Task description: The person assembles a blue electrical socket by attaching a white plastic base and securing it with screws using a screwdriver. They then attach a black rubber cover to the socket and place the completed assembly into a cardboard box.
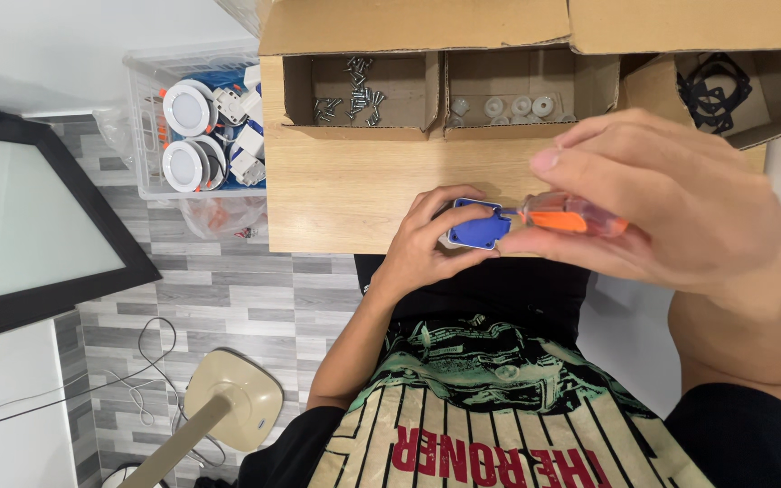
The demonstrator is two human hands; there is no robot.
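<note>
1. The left hand (422, 246) is closed around a small blue block (478, 226) with a pale underside, pinching it between thumb and fingers just at the near edge of the wooden counter (345, 185).
2. The right hand (671, 212) grips a screwdriver (571, 217) with a clear orange handle; the fingers wrap over the handle, and the tool lies nearly level, pointing left.
3. The screwdriver's tip meets the top of the blue block, so tool and block are touching, both held above the counter's front edge and the person's lap.
4. At the back of the counter stands an open cardboard box (436, 99) split into compartments: the left one holds loose screws (354, 90), the middle one holds small white round parts (512, 107).
5. A second cardboard box (770, 117) at the far right holds black ring-shaped gaskets (711, 86).
6. Left of the counter, a clear plastic crate (151, 126) holds round white lamps (187, 136) with orange clips.
7. A dark-framed screen (29, 217) leans at the far left, and a beige stand base (232, 398) rests on the grey tiled floor (228, 289).
</note>
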